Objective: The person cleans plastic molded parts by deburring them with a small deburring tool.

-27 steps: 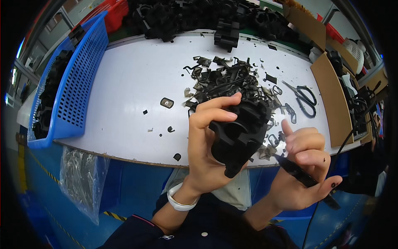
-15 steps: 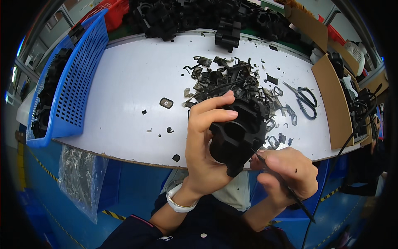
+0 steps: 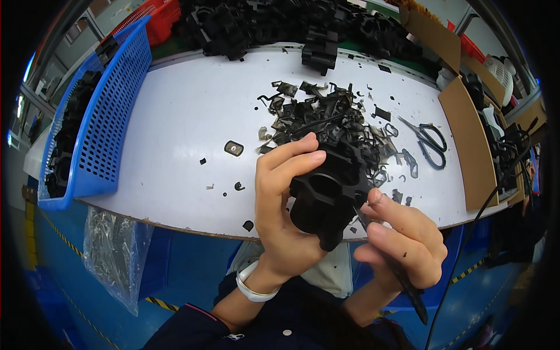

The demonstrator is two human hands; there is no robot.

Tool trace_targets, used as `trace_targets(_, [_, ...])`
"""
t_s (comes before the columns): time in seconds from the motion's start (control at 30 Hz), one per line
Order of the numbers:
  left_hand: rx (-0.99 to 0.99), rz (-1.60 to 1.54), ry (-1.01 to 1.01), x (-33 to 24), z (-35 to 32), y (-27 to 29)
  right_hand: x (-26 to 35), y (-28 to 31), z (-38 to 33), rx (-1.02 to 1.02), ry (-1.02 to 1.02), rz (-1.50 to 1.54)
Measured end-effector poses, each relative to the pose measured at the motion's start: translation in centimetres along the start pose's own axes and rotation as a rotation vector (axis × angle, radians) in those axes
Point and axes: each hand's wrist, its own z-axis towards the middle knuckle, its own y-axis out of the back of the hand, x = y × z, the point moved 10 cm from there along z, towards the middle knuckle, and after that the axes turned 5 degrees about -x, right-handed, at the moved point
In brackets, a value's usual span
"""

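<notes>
Your left hand [image 3: 280,204] has its grip closed around a black plastic part [image 3: 326,195]; your right hand [image 3: 402,239] pinches a thin black tool [image 3: 402,280] against it. Beyond your grip lies a blue perforated basket [image 3: 105,128] to the left and brown cardboard [image 3: 466,140] to the right.

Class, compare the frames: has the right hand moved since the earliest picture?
Yes. The right hand has dropped from over the white table's front edge to below it, closing left against the black plastic part.

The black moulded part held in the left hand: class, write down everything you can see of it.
The black moulded part is a chunky matt piece that looks like plastic, with rounded lobes, ribs and hollow openings. It is held in front of the white table's near edge. The left hand grips its left side, fingers curled over the top. The right hand holds a thin dark tool whose tip meets the part's lower right edge.
</notes>
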Motion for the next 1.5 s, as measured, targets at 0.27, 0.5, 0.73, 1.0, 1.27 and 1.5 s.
trace_targets(0.27, [-0.017, 0.122, -0.109, -1.2, 0.0, -0.3, 0.1, -0.5, 0.2, 0.113, 0.082, -0.133])
trace_targets(0.5, [-0.059, 0.106, -0.093, -0.8, -0.3, 0.3, 0.5, -0.8, -0.6, 0.005, 0.179, -0.022])
trace_targets(0.73, [0.035, 0.083, -0.041, -0.4, -0.4, -0.4, -0.6, 1.0, -1.5, -0.227, -0.018, 0.062])
trace_targets(1.0, [0.146, 0.254, -0.131, -0.9, -0.6, -0.6, -2.2, 0.0, -1.1, -0.154, -0.187, 0.295])
trace_targets(1.27, [0.085, 0.149, -0.047, -0.5, -0.1, 0.1, -4.5, 0.9, -1.9, -0.306, -0.379, 0.47])
trace_targets(1.5, [0.13, 0.076, -0.028, 0.0, -0.2, -0.2, -2.5, -0.2, -0.8, -0.087, -0.141, 0.36])
